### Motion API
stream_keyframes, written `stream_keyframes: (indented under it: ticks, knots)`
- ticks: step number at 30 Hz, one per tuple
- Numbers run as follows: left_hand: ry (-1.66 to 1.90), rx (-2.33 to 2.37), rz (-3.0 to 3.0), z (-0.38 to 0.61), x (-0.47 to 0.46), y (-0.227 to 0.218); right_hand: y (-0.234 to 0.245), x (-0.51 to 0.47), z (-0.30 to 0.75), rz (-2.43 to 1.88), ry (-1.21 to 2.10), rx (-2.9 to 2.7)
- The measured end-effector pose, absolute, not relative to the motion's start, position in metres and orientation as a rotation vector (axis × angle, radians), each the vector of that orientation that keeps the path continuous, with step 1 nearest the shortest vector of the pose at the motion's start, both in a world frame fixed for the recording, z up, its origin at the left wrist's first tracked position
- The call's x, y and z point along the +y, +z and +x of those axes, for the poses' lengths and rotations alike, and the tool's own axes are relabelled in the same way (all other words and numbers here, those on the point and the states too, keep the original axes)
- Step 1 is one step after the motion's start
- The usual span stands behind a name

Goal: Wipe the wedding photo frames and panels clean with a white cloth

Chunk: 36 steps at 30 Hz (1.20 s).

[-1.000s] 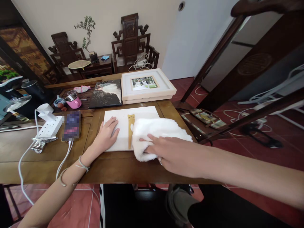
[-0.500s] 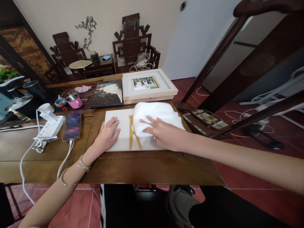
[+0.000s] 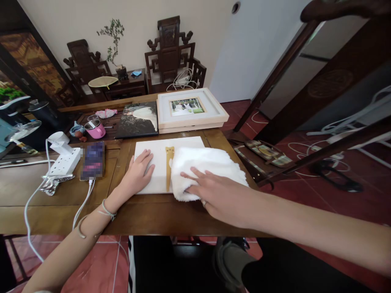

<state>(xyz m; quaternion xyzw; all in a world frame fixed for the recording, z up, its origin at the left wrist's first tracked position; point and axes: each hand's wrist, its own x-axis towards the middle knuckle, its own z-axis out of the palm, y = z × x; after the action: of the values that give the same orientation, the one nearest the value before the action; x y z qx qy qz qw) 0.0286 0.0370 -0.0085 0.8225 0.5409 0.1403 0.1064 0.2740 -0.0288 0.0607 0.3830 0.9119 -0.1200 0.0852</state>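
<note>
A pale flat board (image 3: 157,162) lies on the wooden table in front of me. My left hand (image 3: 141,173) rests flat on its left part, fingers stretched out, holding nothing. A folded, fluffy white towel (image 3: 210,158) covers much of the board's right side and overhangs its near edge. My right hand (image 3: 214,191) presses down on this towel, with some fingers spread on top and the cloth bunched beneath them. Between the hands stands out a yellow, narrow-legged shape (image 3: 168,171) on the board, partly hidden by the towel.
Behind the board are a framed photo (image 3: 187,107) in a pale box frame and a dark picture panel (image 3: 137,120). To the left sit a pink mug (image 3: 95,129), a phone (image 3: 92,160) on a cable and a white power strip (image 3: 65,162). The table's edge (image 3: 146,228) is near me.
My right hand has slid the towel toward me and slightly right, uncovering the board's far edge and hiding more of the yellow shape. The left hand stays put.
</note>
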Motion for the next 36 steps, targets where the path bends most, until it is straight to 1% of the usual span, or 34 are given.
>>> stream_keyframes:
  ticks: [11, 21, 25, 29, 36]
  knots:
    - [0.406, 1.597, 2.408, 0.03, 0.035, -0.007, 0.03, 0.028, 0.292, 1.155, -0.177, 2.894]
    - [0.412, 1.6, 2.425, 0.029, 0.036, -0.008, 0.041, -0.025, 0.277, 1.186, -0.254, 2.813]
    - [0.417, 1.592, 2.433, 0.028, 0.036, -0.01, 0.047, -0.027, 0.278, 1.181, -0.341, 2.809]
    - [0.413, 1.596, 2.432, 0.029, 0.036, -0.01, 0.042, -0.008, 0.284, 1.197, -0.366, 2.826]
    - [0.397, 1.602, 2.419, 0.029, 0.036, -0.007, 0.028, 0.037, 0.291, 1.193, -0.241, 2.896]
